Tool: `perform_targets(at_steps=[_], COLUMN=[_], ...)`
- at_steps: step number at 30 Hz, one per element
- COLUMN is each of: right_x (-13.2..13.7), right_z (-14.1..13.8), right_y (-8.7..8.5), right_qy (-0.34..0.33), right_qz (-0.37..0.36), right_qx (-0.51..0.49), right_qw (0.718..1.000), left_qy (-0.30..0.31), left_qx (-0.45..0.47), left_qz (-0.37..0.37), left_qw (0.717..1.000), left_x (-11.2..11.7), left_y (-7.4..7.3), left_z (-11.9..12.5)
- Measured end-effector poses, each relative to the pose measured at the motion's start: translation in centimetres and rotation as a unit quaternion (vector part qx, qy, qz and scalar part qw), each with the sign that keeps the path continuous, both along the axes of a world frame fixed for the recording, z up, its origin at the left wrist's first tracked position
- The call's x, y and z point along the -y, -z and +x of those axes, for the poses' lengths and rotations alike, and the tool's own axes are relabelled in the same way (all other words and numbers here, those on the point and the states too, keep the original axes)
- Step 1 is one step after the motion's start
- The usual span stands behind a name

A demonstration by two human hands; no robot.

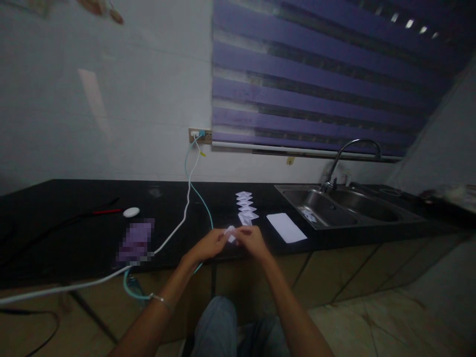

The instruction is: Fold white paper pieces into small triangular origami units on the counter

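Between my two hands, just above the counter's front edge, is a small piece of folded white paper [231, 234]. My left hand [211, 244] pinches its left side, fingers closed. On the other side my right hand [253, 240] grips it with thumb and fingers together. Right behind my hands, several folded white paper pieces [244, 203] lie in a column on the black counter. A flat stack or sheet of white paper [286, 227] rests to the right of my right hand.
A double steel sink [329, 210] with a curved faucet [351, 144] is on the right, with white scraps [308, 216] in it. White and teal cables run from the wall socket [201, 135] across the black counter [85, 198]. A white round object [131, 212] and a blurred purple item [137, 240] lie left.
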State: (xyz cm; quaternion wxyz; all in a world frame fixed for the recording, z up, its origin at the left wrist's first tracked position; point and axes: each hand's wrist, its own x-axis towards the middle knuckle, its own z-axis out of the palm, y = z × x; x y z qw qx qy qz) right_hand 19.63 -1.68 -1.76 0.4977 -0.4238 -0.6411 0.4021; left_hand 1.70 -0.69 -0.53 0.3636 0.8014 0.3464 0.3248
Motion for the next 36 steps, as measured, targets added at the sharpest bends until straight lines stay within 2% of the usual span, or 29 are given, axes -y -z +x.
perform_targets(at_steps=[3,6,10,16,22,28,33,36], right_x=[0.3,0.4,0.5,0.8,0.9,0.2,0.1,0.3], right_z=[0.0,0.2,0.1,-0.5,-0.6,-0.3,-0.5,-0.6], right_y=[-0.4,-0.5,-0.5,-0.5,-0.6,0.3,0.5,0.3], right_qy=[-0.042,-0.039,-0.018,0.037,0.066,0.118,0.077,0.065], right_qz=[-0.020,-0.003,0.020,0.045,0.049,0.024,0.025,0.026], right_qx=[-0.034,-0.022,0.017,0.018,-0.025,-0.127,-0.105,-0.103], right_qw=[0.998,0.999,0.999,0.998,0.996,0.985,0.991,0.992], left_qy=[0.000,-0.010,-0.022,-0.010,-0.031,-0.093,-0.022,-0.033], left_qx=[0.022,0.034,0.029,0.031,0.056,0.145,0.161,0.138], left_qz=[-0.024,-0.040,-0.010,-0.017,0.015,-0.042,-0.068,-0.055], left_qw=[0.999,0.999,0.999,0.999,0.998,0.984,0.984,0.988], left_x=[0.0,-0.1,-0.1,-0.5,-0.4,-0.9,-0.9,-0.4], left_y=[0.1,0.2,0.2,0.5,0.0,0.2,0.5,0.2], left_z=[0.0,0.2,0.2,0.2,0.3,0.2,0.4,0.4])
